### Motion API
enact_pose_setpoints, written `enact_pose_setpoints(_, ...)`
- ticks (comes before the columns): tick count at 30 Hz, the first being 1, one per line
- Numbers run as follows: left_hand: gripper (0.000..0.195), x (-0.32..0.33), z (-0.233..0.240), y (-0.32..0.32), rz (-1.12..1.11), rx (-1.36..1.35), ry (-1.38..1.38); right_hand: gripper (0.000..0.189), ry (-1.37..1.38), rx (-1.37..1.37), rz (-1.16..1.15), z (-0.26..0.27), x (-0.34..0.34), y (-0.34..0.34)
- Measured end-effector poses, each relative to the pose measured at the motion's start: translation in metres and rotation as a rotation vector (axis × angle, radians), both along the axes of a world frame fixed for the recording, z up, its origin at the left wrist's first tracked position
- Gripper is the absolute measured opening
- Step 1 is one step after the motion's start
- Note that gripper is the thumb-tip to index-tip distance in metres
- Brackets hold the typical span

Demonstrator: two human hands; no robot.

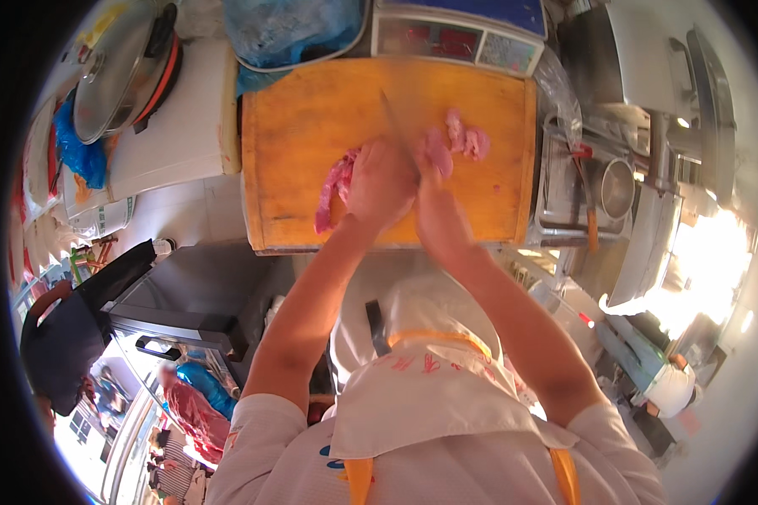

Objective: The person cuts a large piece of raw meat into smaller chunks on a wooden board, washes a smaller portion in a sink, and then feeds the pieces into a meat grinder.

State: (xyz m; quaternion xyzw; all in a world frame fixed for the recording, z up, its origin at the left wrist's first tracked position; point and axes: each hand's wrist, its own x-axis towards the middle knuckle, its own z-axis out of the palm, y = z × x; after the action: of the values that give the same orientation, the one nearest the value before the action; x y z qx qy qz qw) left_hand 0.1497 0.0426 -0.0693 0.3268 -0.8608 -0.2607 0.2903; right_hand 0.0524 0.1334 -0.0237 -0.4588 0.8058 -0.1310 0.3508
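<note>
On an orange-brown wooden cutting board (303, 120), my left hand (382, 183) presses down on a strip of raw meat (333, 189). The strip's tail sticks out on the left, while the rest is hidden under my palm and fingers. My right hand (442, 214) grips a knife (395, 120), its handle covered by my fingers. The blade is seen nearly edge-on and blurred, close against my left fingers. A cut piece of meat (439, 153) lies just beyond my right hand. Farther right are more pieces of meat (475, 144) and a tiny scrap (496, 188).
Behind the board stand a tub lined with a blue plastic bag (297, 31) and a blue-topped container (461, 14). A metal tray (546, 208) with a ladle (618, 180) is at the right. A lidded pan (117, 69) sits left. A person (666, 382) is at lower right.
</note>
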Motion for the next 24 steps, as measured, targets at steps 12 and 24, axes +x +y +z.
enact_pose_setpoints(12, 0.022, 0.025, 0.042, 0.023, 0.128, -0.012, 0.024, 0.024, -0.003, -0.13, -0.114, 0.046, -0.045, 0.021)
enact_pose_setpoints(24, 0.034, 0.028, -0.011, 0.054, 0.278, 0.093, -0.092, 0.031, 0.055, 0.041, 0.173, 0.014, 0.005, 0.06)
